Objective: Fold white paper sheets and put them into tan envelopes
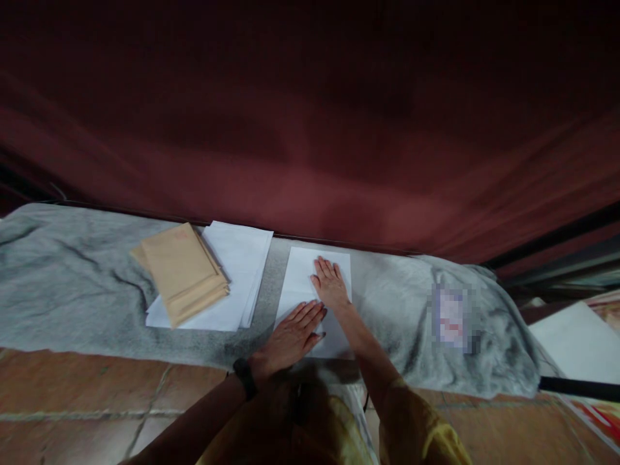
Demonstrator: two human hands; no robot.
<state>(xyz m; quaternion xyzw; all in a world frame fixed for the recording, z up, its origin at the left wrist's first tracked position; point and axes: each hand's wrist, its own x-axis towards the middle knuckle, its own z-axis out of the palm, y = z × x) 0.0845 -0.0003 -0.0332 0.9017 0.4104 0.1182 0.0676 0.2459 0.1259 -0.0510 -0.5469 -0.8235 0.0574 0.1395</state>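
Observation:
A white sheet of paper (pixel 296 279) lies on the grey cloth in front of me. My left hand (pixel 294 331) rests flat on its lower left part, fingers stretched out. Higher up and to the right, my right hand (pixel 330 283) also presses flat on the sheet with its fingers spread. Neither hand holds anything. To the left of the sheet lies a stack of white paper (pixel 242 258), and a pile of brown envelopes (pixel 181 271) sits partly on top of it.
The grey cloth (pixel 72 278) covers a long, narrow surface with a dark red curtain (pixel 290 161) behind it. A blurred-out item (pixel 451 316) lies on the cloth at right. Beyond its right end are a white board (pixel 581 342) and a black bar (pixel 578 388). Tiled floor (pixel 87 387) shows below.

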